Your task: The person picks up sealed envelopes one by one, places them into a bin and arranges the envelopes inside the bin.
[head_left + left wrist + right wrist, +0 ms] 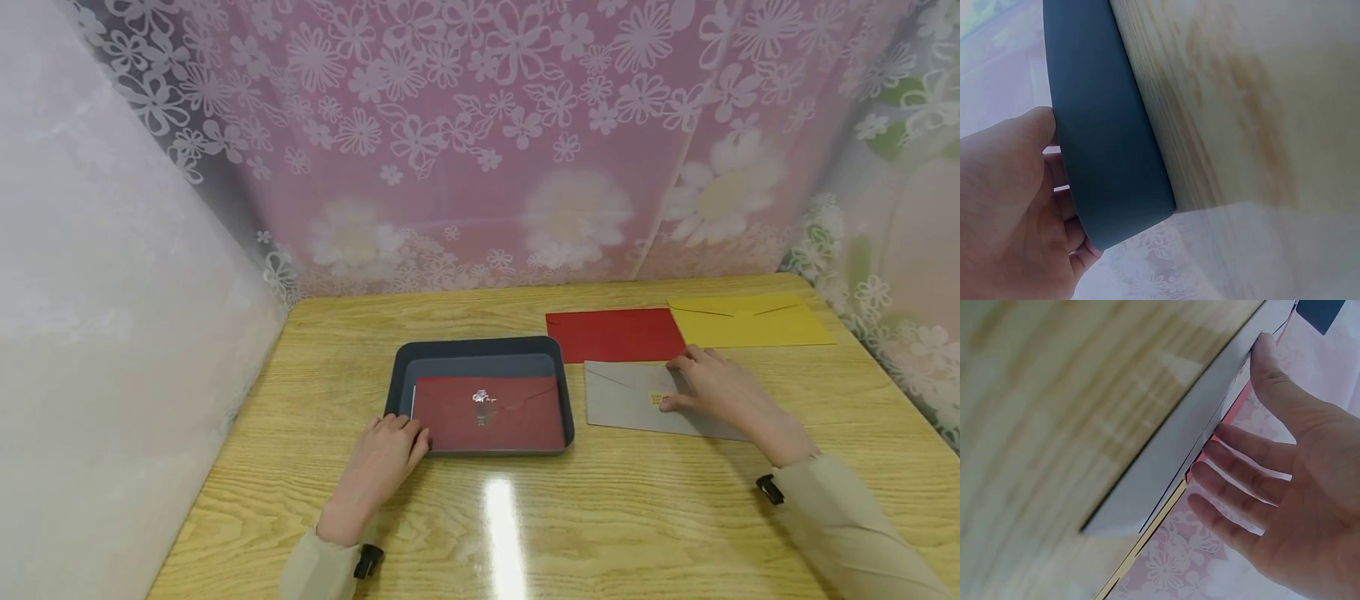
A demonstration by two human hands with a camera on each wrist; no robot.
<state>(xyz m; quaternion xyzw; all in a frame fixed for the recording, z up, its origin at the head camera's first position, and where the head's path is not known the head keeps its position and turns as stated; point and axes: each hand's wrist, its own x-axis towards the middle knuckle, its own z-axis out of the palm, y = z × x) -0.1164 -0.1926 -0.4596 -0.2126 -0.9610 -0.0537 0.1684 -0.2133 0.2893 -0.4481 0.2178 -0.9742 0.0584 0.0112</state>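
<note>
A dark grey tray [480,346] holds a dark red envelope [517,417] with a small white print. My left hand [382,458] grips the tray at its front left corner; in the left wrist view the thumb and fingers meet the rim of the tray [1104,125]. To the right of the tray, a grey envelope [622,400] lies flat with a small yellowish sticker. My right hand [720,387] rests on this envelope, its thumb by the sticker and its fingers spread toward the far edge. From the right wrist view, those fingers are extended over the grey envelope [1166,444].
Behind the grey envelope lies a red envelope [615,335], its right end meeting a yellow envelope [757,325]. All are on a wood-grain table [600,517]. A flowered curtain [480,167] stands along the back, with pale walls of cloth at both sides.
</note>
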